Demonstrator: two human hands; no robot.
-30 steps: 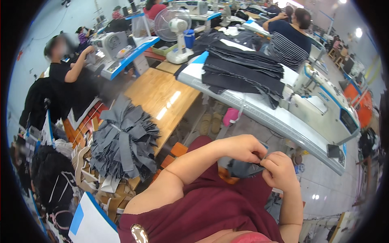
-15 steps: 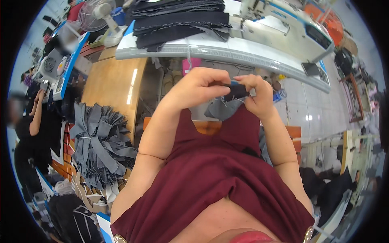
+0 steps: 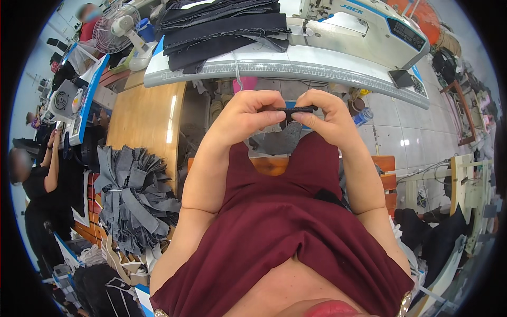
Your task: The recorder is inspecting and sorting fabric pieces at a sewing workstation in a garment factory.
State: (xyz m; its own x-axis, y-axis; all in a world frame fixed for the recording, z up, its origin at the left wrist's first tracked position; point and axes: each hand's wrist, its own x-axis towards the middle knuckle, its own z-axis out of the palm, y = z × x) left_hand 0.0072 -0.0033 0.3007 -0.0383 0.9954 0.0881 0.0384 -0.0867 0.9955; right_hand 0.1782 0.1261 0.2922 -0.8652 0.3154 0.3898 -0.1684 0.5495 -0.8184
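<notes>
Between my two hands is a small dark fabric piece (image 3: 297,110), stretched level above my lap. My left hand (image 3: 252,113) pinches its left end between thumb and fingers. At the other end, my right hand (image 3: 323,115) grips it the same way, thumb on the near side. Just below hangs a grey cloth piece (image 3: 282,140); whether it joins the dark one I cannot tell. Beyond my hands, a stack of dark cut fabric (image 3: 222,37) with frayed edges lies on the white sewing table (image 3: 227,71).
A white sewing machine (image 3: 364,26) stands at the table's right, with a dark flat object (image 3: 401,78) near the edge. At left are a tied bundle of grey strips (image 3: 134,195), a wooden board (image 3: 145,116) and a fan (image 3: 119,29). A co-worker (image 3: 42,179) sits far left.
Both hands have drawn closer together and shifted slightly left. The dark fabric piece is now held flat and level, and the grey cloth hangs lower. The view has turned a little.
</notes>
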